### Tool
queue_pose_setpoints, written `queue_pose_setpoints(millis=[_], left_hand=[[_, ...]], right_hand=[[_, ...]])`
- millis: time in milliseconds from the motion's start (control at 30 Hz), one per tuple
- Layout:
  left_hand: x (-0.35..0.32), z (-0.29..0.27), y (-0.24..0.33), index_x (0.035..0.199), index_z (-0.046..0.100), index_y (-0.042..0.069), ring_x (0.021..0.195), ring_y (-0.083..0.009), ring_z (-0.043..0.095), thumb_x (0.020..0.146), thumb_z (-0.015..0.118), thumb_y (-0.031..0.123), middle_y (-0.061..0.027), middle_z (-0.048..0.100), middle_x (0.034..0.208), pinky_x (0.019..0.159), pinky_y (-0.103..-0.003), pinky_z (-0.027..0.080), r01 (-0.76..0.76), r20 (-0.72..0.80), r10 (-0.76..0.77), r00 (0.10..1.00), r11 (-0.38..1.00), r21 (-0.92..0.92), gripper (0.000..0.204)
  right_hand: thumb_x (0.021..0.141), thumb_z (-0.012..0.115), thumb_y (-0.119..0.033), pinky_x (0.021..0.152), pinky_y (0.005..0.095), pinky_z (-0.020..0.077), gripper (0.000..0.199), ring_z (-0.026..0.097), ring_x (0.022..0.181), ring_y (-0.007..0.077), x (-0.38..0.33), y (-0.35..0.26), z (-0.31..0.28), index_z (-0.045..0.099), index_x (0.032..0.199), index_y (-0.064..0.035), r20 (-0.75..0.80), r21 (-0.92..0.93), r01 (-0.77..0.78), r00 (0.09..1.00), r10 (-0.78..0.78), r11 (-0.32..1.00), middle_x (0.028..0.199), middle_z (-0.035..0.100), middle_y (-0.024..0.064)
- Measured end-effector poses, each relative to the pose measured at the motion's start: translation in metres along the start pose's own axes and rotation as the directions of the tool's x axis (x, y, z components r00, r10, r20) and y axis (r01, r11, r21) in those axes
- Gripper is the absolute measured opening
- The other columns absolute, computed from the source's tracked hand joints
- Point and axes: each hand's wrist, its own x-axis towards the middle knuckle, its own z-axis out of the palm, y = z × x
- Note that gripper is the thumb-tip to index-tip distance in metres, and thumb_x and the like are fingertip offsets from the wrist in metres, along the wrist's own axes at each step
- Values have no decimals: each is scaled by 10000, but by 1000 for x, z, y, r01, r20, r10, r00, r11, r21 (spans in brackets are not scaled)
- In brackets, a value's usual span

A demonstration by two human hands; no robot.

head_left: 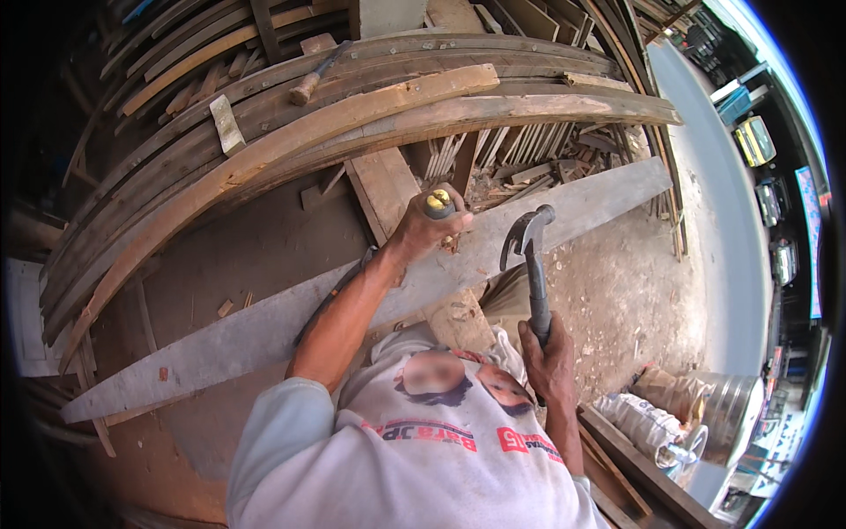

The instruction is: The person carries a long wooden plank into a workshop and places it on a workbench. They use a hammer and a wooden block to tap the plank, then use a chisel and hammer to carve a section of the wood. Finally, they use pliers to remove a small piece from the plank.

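A long grey plank (564, 209) lies slantwise in front of me, from the lower left to the upper right. My left hand (420, 231) is closed round an upright chisel (438, 204) with a yellow and black handle end, above the plank's middle. The hand hides the chisel's blade; a few wood chips (449, 243) lie beside it. In my right hand (548, 357), nearer to me, is a claw hammer (535, 264), gripped by its dark handle. The hammer's head is raised over the plank's near side, right of the chisel. Under the plank runs a wooden beam (458, 322).
Beyond the plank, long timber beams (352, 115) are stacked, with a wooden-handled tool (306, 88) on top. Scrap wood (538, 172) lies past the plank. White sacks (639, 423) and a metal drum (731, 410) stand at the lower right, near a road (718, 220).
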Motion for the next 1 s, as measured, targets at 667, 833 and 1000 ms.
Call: queue_pose_setpoints(millis=[667, 833, 1000], left_hand=[[-6, 28, 3, 898, 620, 92, 820, -155, 623, 821, 821, 156, -31, 641, 869, 779, -341, 524, -187, 173, 129, 976, 908, 375, 224], [-10, 25, -7, 905, 620, 91, 814, -177, 645, 826, 819, 160, -48, 653, 870, 771, -354, 527, -238, 171, 181, 968, 878, 415, 225], [-9, 29, -7, 974, 633, 74, 815, -213, 657, 802, 829, 166, -79, 663, 884, 768, -367, 535, -253, 219, 182, 959, 897, 362, 276]], right_hand=[[973, 721, -177, 490, 218, 412, 229, 510, 569, 72, -26, -26, -49, 577, 1027, -8, -471, 372, 557, 803, -366, 742, 752, 564, 26], [1034, 619, -210, 363, 229, 396, 202, 395, 418, 90, -15, -81, -76, 496, 1080, -56, -848, 242, 921, 354, -394, 305, 631, 407, -12], [1042, 583, -228, 463, 384, 419, 191, 467, 464, 242, -1, 1, -20, 500, 937, -92, -306, -221, 580, 722, -620, 784, 688, 524, 53]])
